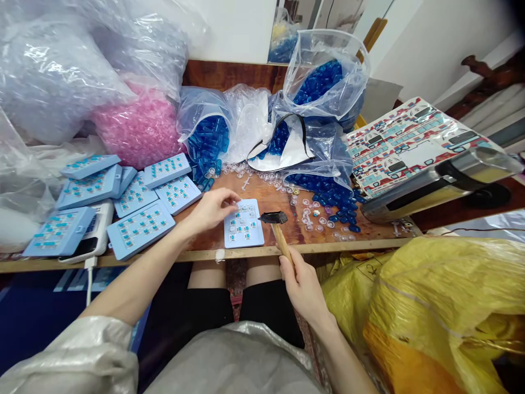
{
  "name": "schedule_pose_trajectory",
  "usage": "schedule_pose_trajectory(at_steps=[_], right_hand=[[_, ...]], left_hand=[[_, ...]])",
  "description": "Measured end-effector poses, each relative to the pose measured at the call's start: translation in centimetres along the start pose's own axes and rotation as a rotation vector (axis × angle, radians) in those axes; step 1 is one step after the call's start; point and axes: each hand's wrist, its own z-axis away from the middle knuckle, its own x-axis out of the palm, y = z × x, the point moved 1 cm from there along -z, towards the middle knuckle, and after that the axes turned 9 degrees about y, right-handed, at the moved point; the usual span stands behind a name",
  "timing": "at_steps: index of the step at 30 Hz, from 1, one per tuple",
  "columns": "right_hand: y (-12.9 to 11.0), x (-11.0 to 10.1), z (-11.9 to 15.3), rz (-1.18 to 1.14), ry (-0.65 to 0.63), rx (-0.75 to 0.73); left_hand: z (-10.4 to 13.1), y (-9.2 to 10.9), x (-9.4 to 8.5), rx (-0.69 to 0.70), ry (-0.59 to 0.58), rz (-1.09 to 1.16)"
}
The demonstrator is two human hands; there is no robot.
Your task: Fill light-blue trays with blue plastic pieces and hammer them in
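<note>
A light blue plastic panel (pixel 244 238) lies flat at the table's front edge, with small clear and teal pieces set in it. My left hand (pixel 214 209) is over the panel's upper left corner, thumb and fingertips drawn together; whatever they may hold is too small to make out. In my right hand (pixel 301 282) is a hammer (pixel 284 241), gripped by its wooden handle. Its dark head is just right of the panel, beside the upper rows of pieces.
Similar blue panels (pixel 141 229) are piled at left around a white power bank (pixel 95 232) with a cable. Bags of blue pieces (pixel 209 137) and pink pieces (pixel 135 128) line the back. Loose clear rings (pixel 307 212), a sticker sheet (pixel 414 145) and a metal flask (pixel 430 189) are at right.
</note>
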Motion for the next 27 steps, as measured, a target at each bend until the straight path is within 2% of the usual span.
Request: schedule_pose_trajectory(at_steps=[3, 6, 9, 12, 18, 23, 27], right_hand=[[-0.4, 0.2, 0.0, -0.024, -0.005, -0.030], [-0.8, 0.5, 0.1, -0.029, -0.017, -0.043], [-0.9, 0.7, 0.3, -0.029, -0.039, -0.044], [-0.9, 0.7, 0.4, -0.031, -0.043, -0.042], [-1.0, 0.6, 0.4, -0.017, -0.039, -0.038], [-1.8, 0.6, 0.2, 0.038, -0.049, -0.077], [-2.4, 0.7, -0.4, 0.205, -0.086, -0.079]], left_hand=[[3.3, 1.8, 0.3, 0.017, -0.024, 0.081], [4.8, 2.5, 0.8, 0.084, 0.031, 0.021], [5.1, 2.6, 1.1, 0.140, 0.067, 0.011], [5.1, 2.2, 1.5, 0.157, 0.045, 0.011], [5.5, 1.4, 2.1, 0.212, 0.066, -0.157], [5.5, 2.1, 1.9, 0.152, 0.073, -0.178], [5.3, 2.2, 1.8, 0.066, 0.049, -0.132]])
